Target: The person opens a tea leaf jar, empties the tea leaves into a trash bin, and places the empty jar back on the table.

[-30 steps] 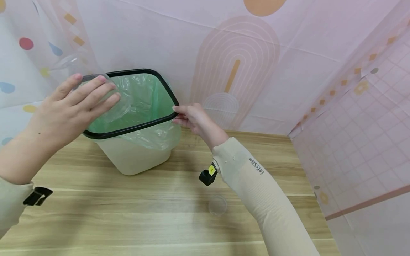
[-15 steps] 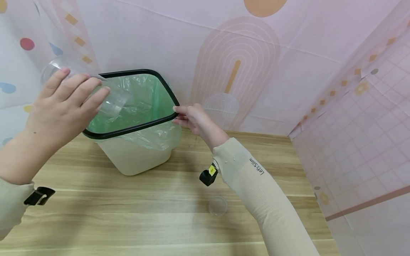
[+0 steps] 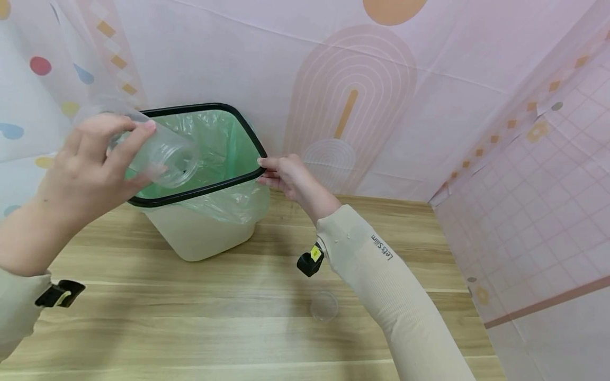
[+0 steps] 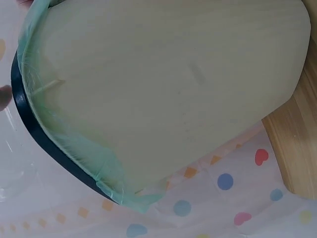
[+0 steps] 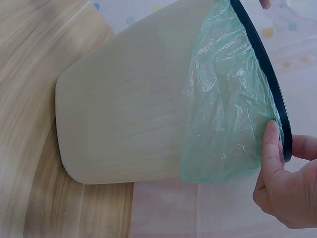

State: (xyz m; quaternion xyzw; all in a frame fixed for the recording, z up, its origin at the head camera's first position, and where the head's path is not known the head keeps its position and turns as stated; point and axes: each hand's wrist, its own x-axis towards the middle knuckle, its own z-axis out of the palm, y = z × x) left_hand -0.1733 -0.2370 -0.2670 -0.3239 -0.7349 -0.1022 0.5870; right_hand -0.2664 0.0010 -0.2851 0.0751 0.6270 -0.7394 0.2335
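At about nine o'clock in the head view, the left hand (image 3: 90, 164) is raised over the near-left edge of the waste bin (image 3: 200, 233), its forearm coming up from the lower left corner in a beige sleeve. Its fingers and thumb are curled round a clear plastic cup (image 3: 159, 153), gripping it about the closed end. The cup lies tilted on its side: its long axis runs from ten o'clock down to four o'clock, and its open mouth points toward four o'clock, into the bin's opening and just above the black rim (image 3: 205, 188). In the left wrist view only a faint clear edge of the cup shows at the left border, beside the rim.

The bin stands on the wooden table (image 3: 238, 328) against the pink backdrop, leaning toward the viewer, with a green liner bag (image 3: 219, 143) folded out over the rim.

At about three o'clock of the bin, the right hand (image 3: 286, 177) reaches in from the lower right, arm nearly straight and sleeved in beige. It pinches the rim at the right corner; the right wrist view shows the thumb (image 5: 271, 144) pressed on the liner's outside and the other fingers hooked over the rim.

A small clear lid (image 3: 324, 306) lies flat on the table at about five o'clock, under the right forearm and well apart from the bin.
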